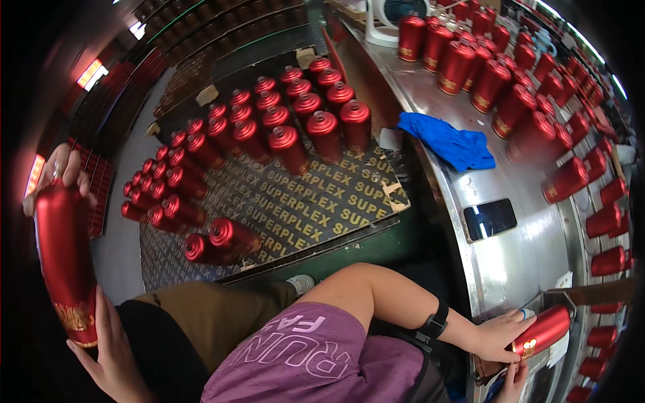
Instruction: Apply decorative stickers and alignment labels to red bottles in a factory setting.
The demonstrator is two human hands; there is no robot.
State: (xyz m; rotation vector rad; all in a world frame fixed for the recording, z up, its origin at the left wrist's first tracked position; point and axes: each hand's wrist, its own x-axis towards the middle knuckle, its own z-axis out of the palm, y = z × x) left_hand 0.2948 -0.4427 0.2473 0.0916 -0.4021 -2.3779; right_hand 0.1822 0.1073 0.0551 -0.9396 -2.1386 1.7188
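At the lower right, my left hand (498, 338) is closed round a shiny red metallic bottle (545, 330) with gold print, which lies tilted over the bench's near end. A black band circles that wrist. Just below, my right hand (514, 381) shows only in part, its bent fingers against the bottle's gold-marked end. At the far left a co-worker's two hands hold another red bottle (65, 258): one hand (59, 176) grips its neck, the other hand (111, 356) steadies its base.
Many red bottles (289, 149) stand in rows on a printed board (289, 218) ahead. More bottles (457, 64) crowd the metal bench (510, 265) on the right, near a blue cloth (449, 141) and a phone (490, 219). The co-worker's leg (228, 312) is close on the left.
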